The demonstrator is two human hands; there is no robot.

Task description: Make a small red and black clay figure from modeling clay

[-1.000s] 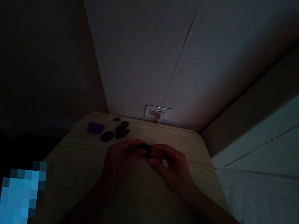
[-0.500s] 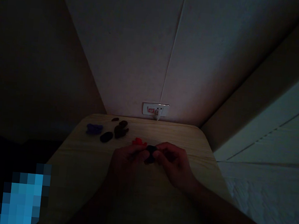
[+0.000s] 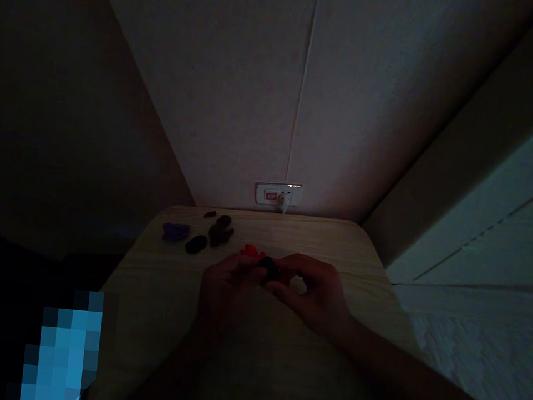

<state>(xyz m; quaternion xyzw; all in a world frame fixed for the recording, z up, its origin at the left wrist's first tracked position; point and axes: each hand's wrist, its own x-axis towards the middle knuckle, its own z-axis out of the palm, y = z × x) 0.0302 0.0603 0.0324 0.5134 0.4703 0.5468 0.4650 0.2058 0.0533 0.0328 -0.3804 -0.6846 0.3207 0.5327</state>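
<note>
The room is very dim. Over the middle of a pale wooden table (image 3: 154,290), my left hand (image 3: 223,287) and my right hand (image 3: 314,292) meet with fingers pinched on a small dark lump (image 3: 268,268) held between them. A small red piece (image 3: 252,251) lies on the table just beyond my left fingers. Farther back on the left lie a purple piece (image 3: 175,231) and several dark lumps (image 3: 219,232).
A wall socket plate (image 3: 279,194) with a plug sits on the wall just behind the table's far edge. A white surface (image 3: 488,297) runs along the right of the table. A blurred blue patch (image 3: 66,350) is at the lower left.
The view has shifted a little and the red piece has come into sight beyond my fingers. Both hands stay together on the dark lump, working it slightly.
</note>
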